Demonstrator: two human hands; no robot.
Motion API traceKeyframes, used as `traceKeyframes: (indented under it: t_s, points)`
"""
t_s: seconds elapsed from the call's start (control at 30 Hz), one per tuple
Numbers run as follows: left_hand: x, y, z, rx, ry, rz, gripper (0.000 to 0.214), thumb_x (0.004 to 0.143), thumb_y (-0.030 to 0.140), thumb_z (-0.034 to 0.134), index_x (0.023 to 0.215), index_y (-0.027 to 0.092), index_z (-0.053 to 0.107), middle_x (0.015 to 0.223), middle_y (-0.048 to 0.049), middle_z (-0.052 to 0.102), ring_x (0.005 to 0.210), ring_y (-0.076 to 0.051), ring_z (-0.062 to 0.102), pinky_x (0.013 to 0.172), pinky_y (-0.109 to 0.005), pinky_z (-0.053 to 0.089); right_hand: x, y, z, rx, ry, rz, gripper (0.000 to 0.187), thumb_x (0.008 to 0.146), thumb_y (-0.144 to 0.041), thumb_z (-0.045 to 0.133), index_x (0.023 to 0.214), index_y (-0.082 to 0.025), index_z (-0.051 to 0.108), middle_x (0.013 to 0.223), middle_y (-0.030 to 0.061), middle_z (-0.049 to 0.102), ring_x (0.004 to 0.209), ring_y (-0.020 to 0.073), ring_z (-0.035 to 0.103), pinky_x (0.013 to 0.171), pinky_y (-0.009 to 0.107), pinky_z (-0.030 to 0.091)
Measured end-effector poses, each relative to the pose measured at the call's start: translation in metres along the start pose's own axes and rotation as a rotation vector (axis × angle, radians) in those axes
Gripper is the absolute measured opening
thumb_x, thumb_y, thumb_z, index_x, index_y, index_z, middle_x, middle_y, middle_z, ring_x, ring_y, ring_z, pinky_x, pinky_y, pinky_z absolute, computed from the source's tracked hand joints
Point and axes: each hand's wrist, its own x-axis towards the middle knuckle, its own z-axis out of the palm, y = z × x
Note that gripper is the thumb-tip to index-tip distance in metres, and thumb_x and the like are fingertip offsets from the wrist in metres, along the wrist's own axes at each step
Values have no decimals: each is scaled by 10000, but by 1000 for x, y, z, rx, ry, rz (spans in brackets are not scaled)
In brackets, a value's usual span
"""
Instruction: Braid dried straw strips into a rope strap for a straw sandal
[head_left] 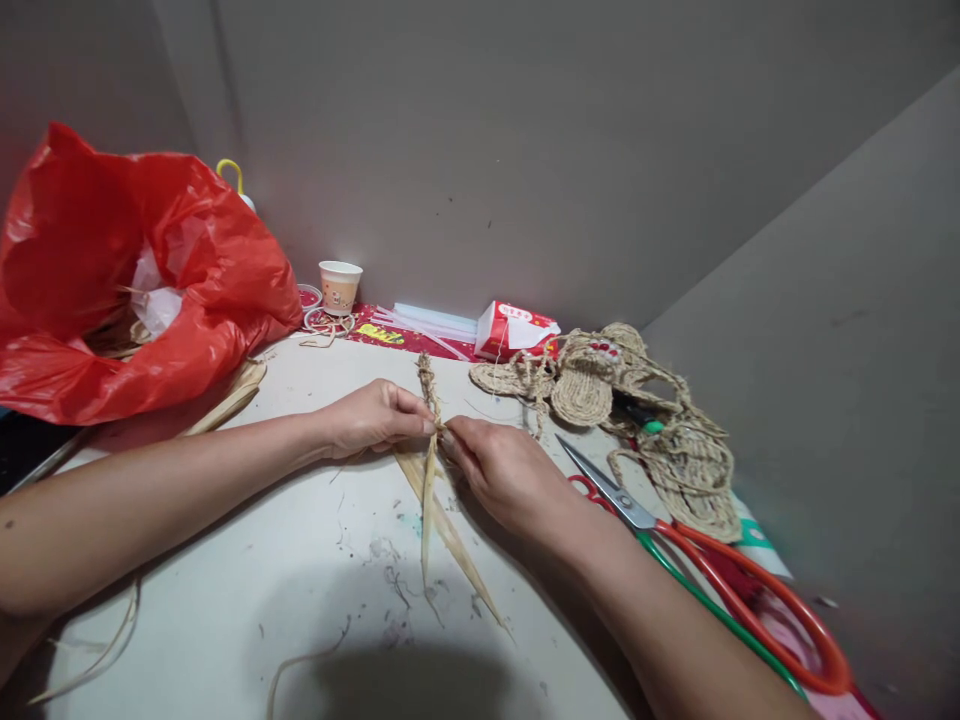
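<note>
A short braid of dried husk strips (427, 385) lies on the white table in front of me, its finished end pointing away. Loose pale strips (450, 540) fan out from it toward me. My left hand (384, 415) pinches the braid from the left, thumb and forefinger pressed together. From the right, my right hand (495, 460) pinches strips at the same spot, its fingertips almost touching the left ones. The exact strips between the fingertips are partly hidden.
A red plastic bag (225, 300) holding husks stands at the left. Paper cup (340, 288) and tissue pack (514, 330) sit along the wall. Woven straw soles (585, 385) lie at right, beside large orange-handled scissors (637, 510) near my right forearm. Scraps dot the white table (315, 560).
</note>
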Motion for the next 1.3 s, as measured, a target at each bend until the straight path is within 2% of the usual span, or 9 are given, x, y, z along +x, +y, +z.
traceKeyframes:
  t_s: [0.33, 0.57, 0.73, 0.87, 1.03, 1.2, 1.3]
  points:
    - [0, 0, 4, 70, 44, 23, 219, 667, 315, 677, 736, 110, 648, 517, 47, 482, 397, -27, 297, 375, -198, 178, 3, 6, 2, 87, 10, -16, 259, 899, -263, 389, 710, -189, 550, 589, 4, 546, 519, 119, 394, 530, 243, 253]
    - [0, -1, 4, 93, 13, 12, 248, 686, 342, 672, 768, 107, 664, 512, 48, 475, 394, -29, 276, 385, -207, 154, 3, 3, -2, 75, 34, -1, 275, 877, -240, 413, 676, -181, 591, 552, 2, 539, 487, 114, 378, 514, 243, 255]
    - [0, 3, 9, 109, 53, 47, 178, 705, 284, 639, 717, 108, 667, 521, 46, 504, 438, -35, 319, 438, -197, 236, 2, 2, -2, 107, 38, 21, 282, 867, -234, 423, 653, -174, 597, 533, -1, 526, 470, 107, 349, 498, 244, 247]
    - [0, 0, 12, 145, 106, 120, 166, 697, 264, 629, 704, 105, 674, 556, 33, 532, 516, -57, 393, 511, -197, 307, 3, 5, -2, 244, 48, 15, 275, 859, -233, 423, 617, -175, 540, 533, -21, 485, 505, 109, 381, 513, 233, 269]
    - [-2, -2, 15, 217, 155, 150, 140, 701, 222, 595, 634, 105, 634, 499, 48, 485, 484, -55, 371, 488, -195, 293, 6, 9, -2, 463, 22, 97, 243, 824, -239, 423, 597, -180, 488, 530, -45, 438, 517, 109, 383, 503, 225, 277]
    - [-3, -6, 19, 193, 165, 178, 147, 714, 190, 559, 596, 119, 611, 506, 21, 548, 482, -68, 439, 515, -198, 347, 7, -6, 3, 710, 47, 260, 249, 790, -289, 439, 560, -193, 447, 482, -63, 356, 459, 101, 322, 446, 223, 259]
    - [-2, -9, 18, 91, 155, 180, 127, 704, 181, 570, 614, 114, 628, 565, -3, 599, 535, -80, 500, 574, -205, 388, 4, -17, 6, 671, 103, 284, 250, 803, -291, 431, 579, -193, 484, 464, -52, 402, 444, 109, 368, 450, 224, 288]
